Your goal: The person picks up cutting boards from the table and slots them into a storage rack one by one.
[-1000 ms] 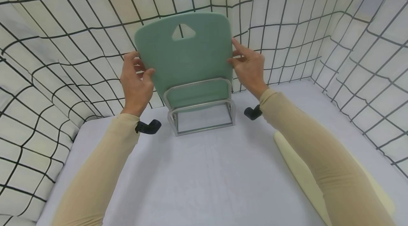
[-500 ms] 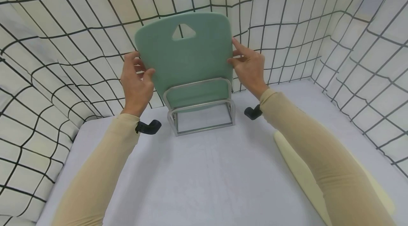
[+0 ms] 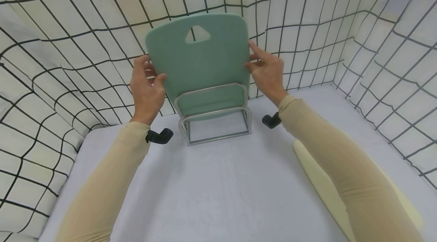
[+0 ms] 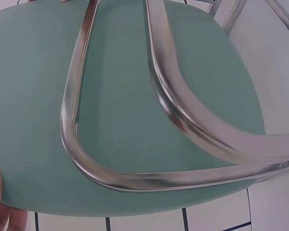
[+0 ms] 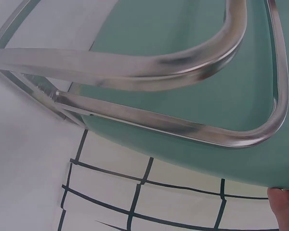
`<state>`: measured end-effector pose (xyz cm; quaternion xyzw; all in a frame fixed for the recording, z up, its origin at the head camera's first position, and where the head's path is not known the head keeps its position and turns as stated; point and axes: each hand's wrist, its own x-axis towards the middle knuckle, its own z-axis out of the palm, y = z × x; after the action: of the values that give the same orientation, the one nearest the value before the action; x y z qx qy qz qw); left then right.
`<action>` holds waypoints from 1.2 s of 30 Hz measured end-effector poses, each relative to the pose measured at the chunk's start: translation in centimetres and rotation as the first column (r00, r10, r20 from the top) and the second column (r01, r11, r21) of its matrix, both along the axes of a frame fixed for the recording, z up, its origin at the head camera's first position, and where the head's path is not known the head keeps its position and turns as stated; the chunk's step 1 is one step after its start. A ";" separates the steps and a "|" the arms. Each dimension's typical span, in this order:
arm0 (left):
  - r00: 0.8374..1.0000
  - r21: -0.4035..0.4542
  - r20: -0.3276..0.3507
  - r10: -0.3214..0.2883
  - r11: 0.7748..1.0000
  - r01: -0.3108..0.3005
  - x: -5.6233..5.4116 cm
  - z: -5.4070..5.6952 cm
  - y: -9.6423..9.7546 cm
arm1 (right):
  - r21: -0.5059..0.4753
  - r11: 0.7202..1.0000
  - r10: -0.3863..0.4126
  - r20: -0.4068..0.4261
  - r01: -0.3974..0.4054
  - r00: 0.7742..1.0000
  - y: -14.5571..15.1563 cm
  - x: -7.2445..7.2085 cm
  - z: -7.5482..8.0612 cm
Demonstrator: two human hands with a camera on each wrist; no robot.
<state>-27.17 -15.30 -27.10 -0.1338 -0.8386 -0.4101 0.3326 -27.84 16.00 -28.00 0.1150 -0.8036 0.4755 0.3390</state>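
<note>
A green cutting board with a roughly triangular handle hole stands nearly upright, leaning slightly back. Its lower part sits behind two metal loops of a silver rack; whether another loop lies behind the board is hidden. My left hand pinches the board's left edge, thumb on the front face and fingers at the rim. At the right edge, my right hand holds the board between thumb and fingers. Both wrist views show the rack's bent tubes close up across the green surface, with only fingertips at the frame edges.
A pale yellow board lies on the white tabletop, partly under my right forearm. White walls with a dark grid pattern rise behind the rack and at both sides. Black wrist cameras stick out beside the cuffs.
</note>
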 end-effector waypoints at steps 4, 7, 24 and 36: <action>1.000 -0.002 0.004 0.002 1.000 -0.002 0.0 0.0 0.1 | -0.004 1.000 0.001 -0.002 -0.001 1.000 0.1 -0.1 -0.1; 1.000 -0.002 0.006 0.004 1.000 -0.004 0.0 0.1 0.1 | -0.004 1.000 0.000 0.008 0.000 1.000 0.1 -0.2 -0.1; 1.000 -0.018 0.013 -0.020 1.000 0.020 -0.1 0.0 -0.2 | 0.013 1.000 0.008 0.003 -0.008 1.000 0.0 -0.2 -0.5; 0.999 -0.009 0.015 -0.033 0.999 0.033 -0.3 -0.3 -0.2 | 0.039 0.999 0.000 -0.001 0.000 1.000 -0.1 -0.5 -1.1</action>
<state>-27.52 -15.45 -27.39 -0.1459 -0.8406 -0.4128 0.3188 -28.32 15.88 -29.10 0.1217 -0.8127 0.4596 0.3369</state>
